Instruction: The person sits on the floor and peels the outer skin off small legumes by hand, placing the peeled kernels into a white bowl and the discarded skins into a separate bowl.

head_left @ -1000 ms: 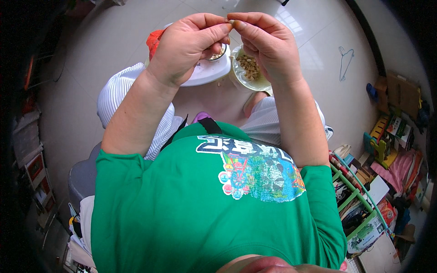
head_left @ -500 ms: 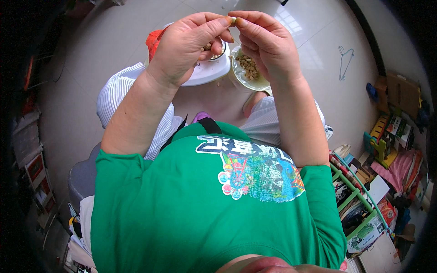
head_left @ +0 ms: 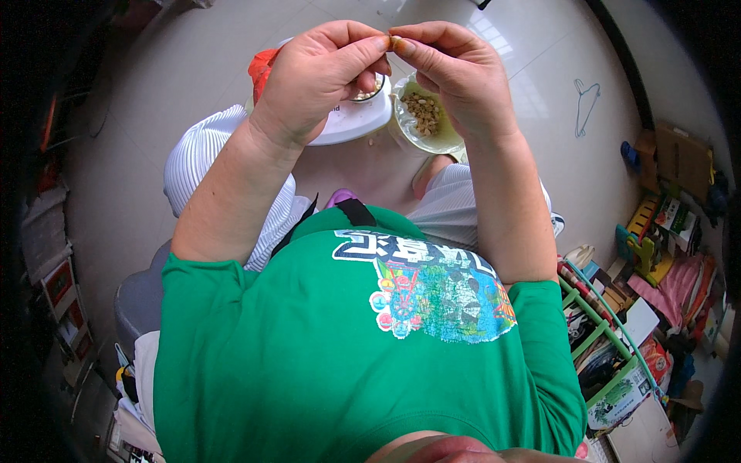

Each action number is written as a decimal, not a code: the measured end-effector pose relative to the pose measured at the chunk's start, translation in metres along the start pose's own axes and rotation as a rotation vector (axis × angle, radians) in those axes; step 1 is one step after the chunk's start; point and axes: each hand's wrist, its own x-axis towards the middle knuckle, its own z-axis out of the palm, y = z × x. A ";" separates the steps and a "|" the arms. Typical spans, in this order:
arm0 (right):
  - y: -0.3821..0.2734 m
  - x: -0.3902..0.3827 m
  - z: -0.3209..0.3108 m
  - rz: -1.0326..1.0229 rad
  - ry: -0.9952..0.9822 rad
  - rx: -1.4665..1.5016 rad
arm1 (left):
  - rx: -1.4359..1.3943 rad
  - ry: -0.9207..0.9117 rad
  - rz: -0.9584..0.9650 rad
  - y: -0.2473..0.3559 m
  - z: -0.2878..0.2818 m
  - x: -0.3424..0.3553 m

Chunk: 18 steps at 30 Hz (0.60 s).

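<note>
My left hand (head_left: 320, 77) and my right hand (head_left: 467, 81) meet at the top of the view, each with thumb and index finger pinched, tips touching. Whatever lies between the fingertips is almost wholly hidden and too small to name. Orange-brown stains mark the fingertips. Below and behind the left fingers, a round container (head_left: 378, 91) with pale bits in it stands on a white stool-like surface (head_left: 351, 130), partly covered by the hand. Beneath my right hand is a pale green lined bin (head_left: 446, 140) holding light brown shells (head_left: 421, 116).
A red-orange bag (head_left: 261, 71) lies behind my left wrist. A blue clothes hanger (head_left: 587, 106) rests on the tiled floor at right. Along the right side stand a green shelf (head_left: 610, 366) full of goods and a cardboard box (head_left: 683, 162). My knees flank the white surface.
A small pale greenish piece visible between the fingertips is now mostly hidden. The fingertips have come closer together, and the right hand has shifted slightly, uncovering more of the bin.
</note>
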 end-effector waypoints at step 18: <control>0.005 0.000 0.004 -0.012 0.013 0.043 | -0.110 -0.048 -0.077 0.001 -0.004 0.002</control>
